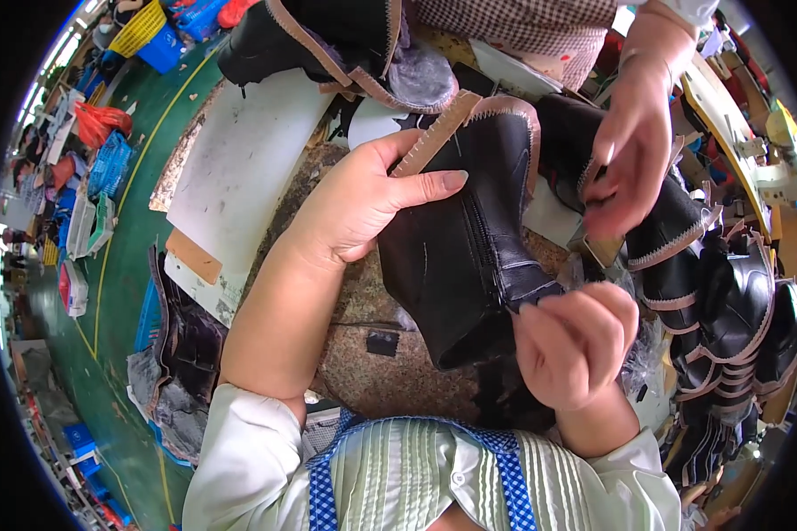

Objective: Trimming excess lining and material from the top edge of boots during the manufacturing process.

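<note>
A black boot upper (434, 257) with a tan, zigzag-stitched edge is held tilted in front of me. My left hand (363, 195) grips its shaft near the top, thumb lying on the black outer face and fingers behind the tan edging. Down the side runs a black zipper (483, 243). Curled closed at the zipper's lower end is my right hand (580, 345); whatever its fingertips pinch is hidden. Across from me, another person's hand (633, 142) reaches down among dark boot uppers, slightly blurred.
A stone-topped bench (363, 363) lies under the boot, with a white board (239, 168) to its left. More boot uppers (735, 301) are piled at right. Another boot (328, 40), grey-lined, rests at the far side. Blue bins (159, 49) stand beyond the green floor (142, 230).
</note>
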### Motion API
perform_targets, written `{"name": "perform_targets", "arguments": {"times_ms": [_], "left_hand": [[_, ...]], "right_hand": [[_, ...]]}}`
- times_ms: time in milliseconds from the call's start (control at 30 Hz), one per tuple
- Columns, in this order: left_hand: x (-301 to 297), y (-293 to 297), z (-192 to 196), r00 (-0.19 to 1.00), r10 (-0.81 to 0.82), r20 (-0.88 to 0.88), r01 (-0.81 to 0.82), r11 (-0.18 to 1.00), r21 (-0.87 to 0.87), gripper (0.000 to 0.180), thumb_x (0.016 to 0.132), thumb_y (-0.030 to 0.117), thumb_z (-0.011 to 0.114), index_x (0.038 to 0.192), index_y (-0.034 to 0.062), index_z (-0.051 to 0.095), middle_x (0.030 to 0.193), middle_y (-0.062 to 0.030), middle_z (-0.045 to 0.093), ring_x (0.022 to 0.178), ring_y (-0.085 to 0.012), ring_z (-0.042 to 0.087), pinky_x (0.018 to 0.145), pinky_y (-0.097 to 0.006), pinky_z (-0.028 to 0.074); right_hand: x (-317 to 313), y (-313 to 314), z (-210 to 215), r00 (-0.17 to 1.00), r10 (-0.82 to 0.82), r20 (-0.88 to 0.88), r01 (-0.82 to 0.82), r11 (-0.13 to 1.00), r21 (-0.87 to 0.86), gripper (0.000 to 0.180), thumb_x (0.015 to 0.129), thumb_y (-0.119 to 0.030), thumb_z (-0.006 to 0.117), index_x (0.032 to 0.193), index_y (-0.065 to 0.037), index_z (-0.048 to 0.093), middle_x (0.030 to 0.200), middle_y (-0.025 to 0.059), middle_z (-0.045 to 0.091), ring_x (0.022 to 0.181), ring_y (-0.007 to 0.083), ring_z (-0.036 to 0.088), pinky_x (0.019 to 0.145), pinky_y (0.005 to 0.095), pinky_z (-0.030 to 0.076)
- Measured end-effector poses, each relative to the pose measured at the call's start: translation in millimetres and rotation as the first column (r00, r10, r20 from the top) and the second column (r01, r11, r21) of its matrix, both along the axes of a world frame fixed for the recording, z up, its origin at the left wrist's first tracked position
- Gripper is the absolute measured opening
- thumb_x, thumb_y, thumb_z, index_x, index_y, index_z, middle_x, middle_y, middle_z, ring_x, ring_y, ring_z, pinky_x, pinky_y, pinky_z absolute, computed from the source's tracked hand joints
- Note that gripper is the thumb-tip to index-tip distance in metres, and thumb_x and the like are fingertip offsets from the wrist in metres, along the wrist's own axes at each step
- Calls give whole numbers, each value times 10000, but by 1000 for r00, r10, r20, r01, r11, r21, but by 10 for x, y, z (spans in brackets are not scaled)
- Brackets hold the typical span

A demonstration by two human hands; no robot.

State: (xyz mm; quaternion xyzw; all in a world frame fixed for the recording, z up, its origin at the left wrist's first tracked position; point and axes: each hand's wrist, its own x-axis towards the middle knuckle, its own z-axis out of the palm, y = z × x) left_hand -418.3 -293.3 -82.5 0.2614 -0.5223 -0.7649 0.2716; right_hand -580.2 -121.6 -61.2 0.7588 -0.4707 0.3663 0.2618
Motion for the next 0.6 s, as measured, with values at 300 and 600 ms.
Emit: {"name": "perform_targets", "arguments": {"times_ms": [300,600], "left_hand": [[71,50,-39,978,-7,-210,29,994,103,409,812,75,720,1178,-22,563,1081,-78,638,971,-155,614,864,-305,504],[171,-437,20,826,564,6,-397,589,-704,929,840,257,732,1481,20,103,676,-93,628,580,-147,618,549,-265,501]], "right_hand": [[214,447,21,985,-93,145,85,995,59,344,637,-43,830,906,-69,617,825,56,579,678,243,548,591,330,461],[204,1443,-361,957,-239,167,160,910,382,250,675,-22,743,866,-37,582,811,114,553,724,312,536,663,406,442]]}}
